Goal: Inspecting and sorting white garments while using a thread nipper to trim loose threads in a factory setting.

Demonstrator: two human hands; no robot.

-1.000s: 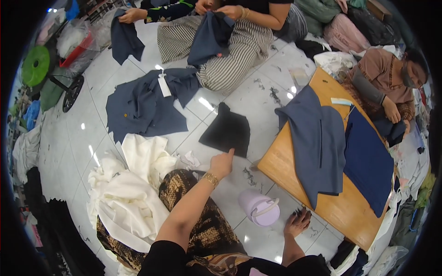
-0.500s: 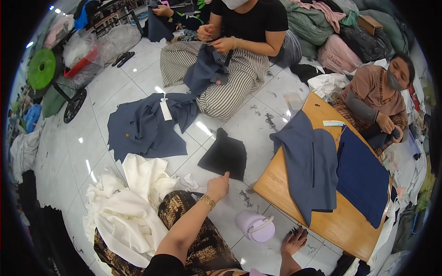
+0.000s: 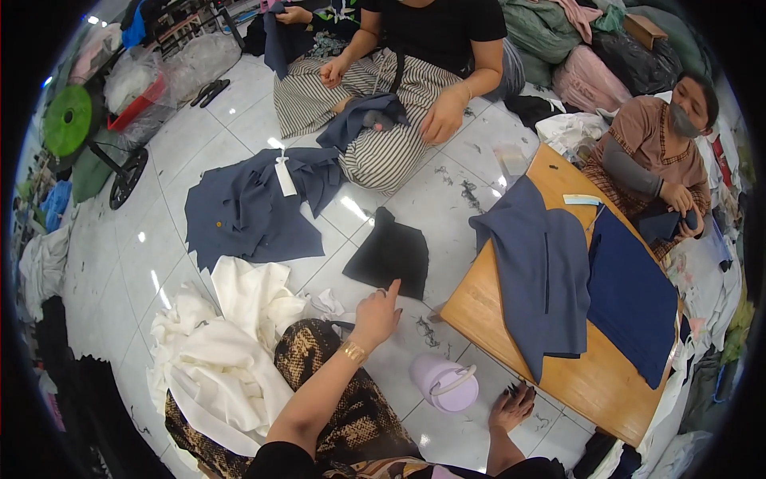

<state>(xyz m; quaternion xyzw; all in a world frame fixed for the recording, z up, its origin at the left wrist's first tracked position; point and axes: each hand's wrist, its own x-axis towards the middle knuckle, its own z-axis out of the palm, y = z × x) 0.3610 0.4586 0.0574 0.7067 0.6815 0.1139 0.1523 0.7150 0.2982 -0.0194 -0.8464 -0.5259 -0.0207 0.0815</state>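
My left hand reaches out with its index finger stretched toward the near edge of a black cloth piece lying flat on the floor. The fingertip is at or just over that edge; I cannot tell whether it presses on it. Nothing shows in this hand. My right hand is low beside a wooden board, its fingers apart and their tips dark, holding nothing. Between my hands stands a lilac bucket with a pale handle. A heap of white cloth lies left of my leg.
Blue-grey cut cloth is spread on the tiles at the left. Blue-grey cloth and a navy stack lie on the board. One person in striped trousers sits opposite; another person sits at the right. A green fan stands at the far left.
The person opposite has moved their hands apart, off the cloth in their lap. The person at the right has shifted the dark cloth in their hands. My own hands have hardly moved.
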